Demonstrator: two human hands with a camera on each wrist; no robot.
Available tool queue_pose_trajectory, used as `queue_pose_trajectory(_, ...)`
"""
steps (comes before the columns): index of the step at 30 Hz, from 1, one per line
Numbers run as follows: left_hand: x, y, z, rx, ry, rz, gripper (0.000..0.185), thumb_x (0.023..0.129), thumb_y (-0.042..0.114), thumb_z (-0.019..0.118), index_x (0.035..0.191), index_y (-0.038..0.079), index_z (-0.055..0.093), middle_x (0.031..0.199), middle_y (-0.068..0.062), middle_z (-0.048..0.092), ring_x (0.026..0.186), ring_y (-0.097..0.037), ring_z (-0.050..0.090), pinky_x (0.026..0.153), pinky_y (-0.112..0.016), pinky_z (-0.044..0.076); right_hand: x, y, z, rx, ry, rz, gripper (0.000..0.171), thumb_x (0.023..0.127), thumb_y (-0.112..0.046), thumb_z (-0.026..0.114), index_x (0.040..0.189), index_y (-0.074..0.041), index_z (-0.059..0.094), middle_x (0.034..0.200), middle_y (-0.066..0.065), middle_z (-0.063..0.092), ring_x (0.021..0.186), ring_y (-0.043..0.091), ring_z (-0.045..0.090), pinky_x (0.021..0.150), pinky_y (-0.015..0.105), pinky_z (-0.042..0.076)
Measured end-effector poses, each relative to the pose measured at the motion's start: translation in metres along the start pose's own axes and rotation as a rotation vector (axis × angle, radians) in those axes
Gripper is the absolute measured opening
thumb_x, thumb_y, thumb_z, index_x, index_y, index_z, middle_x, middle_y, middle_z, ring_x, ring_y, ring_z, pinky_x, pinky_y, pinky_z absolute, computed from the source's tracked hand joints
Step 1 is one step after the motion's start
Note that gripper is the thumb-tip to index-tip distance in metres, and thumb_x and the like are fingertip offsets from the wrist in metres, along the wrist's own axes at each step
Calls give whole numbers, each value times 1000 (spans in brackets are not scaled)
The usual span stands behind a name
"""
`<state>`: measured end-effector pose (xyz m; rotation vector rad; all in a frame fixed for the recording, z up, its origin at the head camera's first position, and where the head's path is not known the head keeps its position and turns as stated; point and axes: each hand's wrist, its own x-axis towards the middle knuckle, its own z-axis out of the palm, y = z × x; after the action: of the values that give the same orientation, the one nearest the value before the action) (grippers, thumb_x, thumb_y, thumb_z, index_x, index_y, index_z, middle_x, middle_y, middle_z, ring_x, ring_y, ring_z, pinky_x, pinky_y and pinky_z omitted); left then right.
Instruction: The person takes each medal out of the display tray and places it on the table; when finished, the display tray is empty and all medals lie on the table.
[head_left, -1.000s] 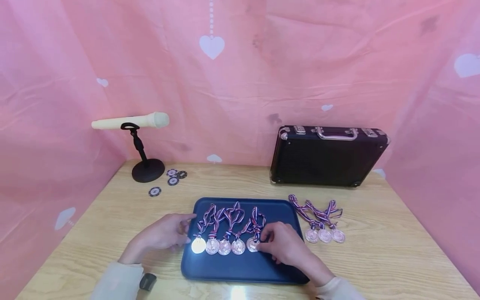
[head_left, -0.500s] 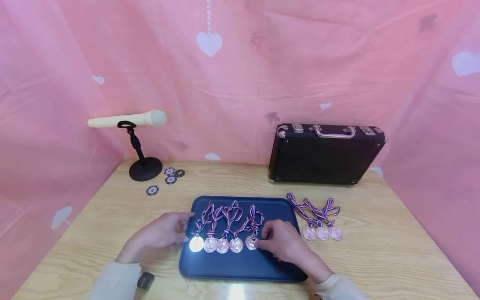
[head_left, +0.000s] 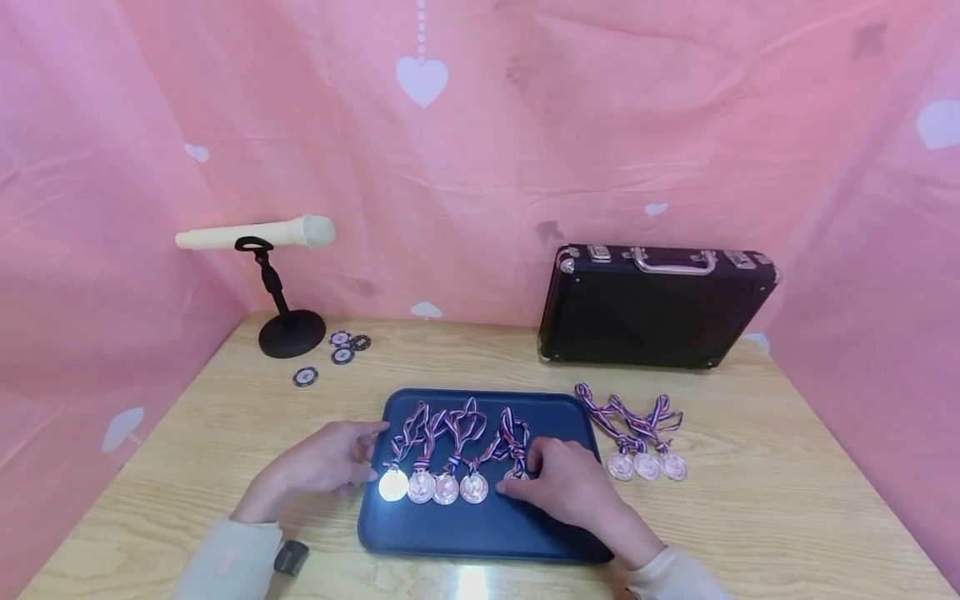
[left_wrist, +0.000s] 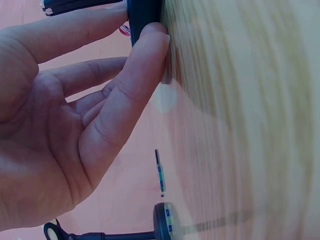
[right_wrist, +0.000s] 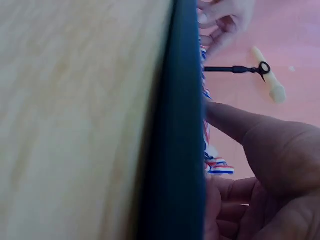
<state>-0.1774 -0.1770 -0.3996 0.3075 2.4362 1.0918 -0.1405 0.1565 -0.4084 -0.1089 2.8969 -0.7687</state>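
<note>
A dark blue tray (head_left: 450, 537) lies on the wooden table. Across it runs a row of several medals with striped ribbons, the leftmost a bright gold medal (head_left: 393, 485). My right hand (head_left: 567, 483) curls its thumb and fingers about the rightmost medal (head_left: 515, 474), hiding much of its disc; the striped ribbon (head_left: 512, 432) spreads out beyond it. At the tray's left rim, my left hand (head_left: 333, 457) rests with index finger and thumb stretched out. In the left wrist view, its thumb (left_wrist: 125, 85) lies right along the tray edge (left_wrist: 145, 14).
Beside the tray on the right lie more medals (head_left: 647, 466) with ribbons. A black briefcase (head_left: 656, 312) stands behind them. At the back left are a white microphone (head_left: 255, 234) on a black stand (head_left: 291, 333) and several poker chips (head_left: 342, 356). A pink curtain (head_left: 480, 167) hangs behind.
The rightmost medal has shifted slightly right and away under my right hand, whose thumb now lies at the disc's left side. My left hand stays at the tray's rim.
</note>
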Motion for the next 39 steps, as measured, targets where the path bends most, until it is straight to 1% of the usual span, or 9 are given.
queue_pose_trajectory(3, 0, -1, 1, 0, 4, -6, 73, 89, -6, 75, 156, 2, 49, 102, -7, 61, 59, -19, 58, 52, -29, 53, 0, -2, 1, -45, 12, -7, 45, 76, -50, 91, 76, -18, 60, 66, -2, 55, 63, 16, 51, 55, 30, 36)
queue_pose_trajectory(8, 0, -1, 1, 9, 7, 0, 74, 88, -6, 76, 156, 2, 49, 102, -7, 61, 60, -20, 59, 53, -30, 54, 0, 3, -4, -32, 34, -2, 41, 74, -37, 95, 79, -16, 60, 72, -1, 57, 69, 17, 50, 61, 30, 39)
queue_pose_trajectory(11, 1, 0, 0, 12, 10, 1, 74, 87, -7, 76, 156, 2, 49, 102, -7, 61, 61, -20, 59, 53, -30, 54, 0, 8, -6, 50, 18, 22, 40, 74, -30, 95, 85, -15, 59, 72, 0, 58, 59, 15, 56, 55, 30, 47)
queue_pose_trajectory(15, 1, 1, 1, 10, 13, -18, 73, 88, -6, 76, 156, 4, 50, 102, -6, 60, 61, -20, 58, 53, -30, 54, -1, 15, -11, 229, -34, 52, 37, 78, -13, 92, 92, -11, 58, 68, 6, 59, 42, 18, 58, 41, 33, 54)
queue_pose_trajectory(19, 0, 2, 1, 16, 21, -30, 72, 88, -5, 77, 155, 5, 51, 103, -6, 60, 61, -20, 58, 54, -31, 55, -1, 25, -17, 315, -63, 40, 33, 80, -5, 88, 95, -8, 59, 68, 8, 58, 44, 17, 60, 42, 35, 56)
queue_pose_trajectory(22, 0, 2, 1, 27, 24, -28, 73, 88, -5, 77, 155, 5, 51, 103, -6, 61, 60, -20, 58, 54, -30, 55, -1, 34, -20, 367, -96, 6, 30, 83, -5, 86, 97, -6, 59, 66, 7, 58, 45, 16, 60, 43, 36, 58)
queue_pose_trajectory(27, 0, 0, 1, 32, 19, -12, 73, 88, -5, 77, 156, 5, 51, 102, -5, 61, 58, -20, 58, 52, -29, 52, 0, 43, -24, 494, -163, -37, 29, 91, -12, 81, 107, 0, 60, 64, 6, 59, 47, 15, 60, 46, 38, 59)
queue_pose_trajectory(31, 1, -1, 1, 27, 19, -7, 73, 88, -5, 77, 156, 5, 51, 102, -5, 61, 58, -19, 57, 52, -29, 51, 0, 46, -29, 555, -189, -39, 34, 95, -17, 78, 117, 2, 61, 66, 7, 61, 48, 16, 62, 47, 39, 60)
queue_pose_trajectory(39, 0, -1, 1, 14, 6, 10, 74, 88, -7, 76, 156, 2, 49, 101, -6, 60, 57, -19, 56, 51, -28, 52, -1, 53, -39, 644, -219, -40, 44, 97, -15, 74, 133, 2, 56, 74, 11, 63, 53, 17, 63, 46, 35, 59)
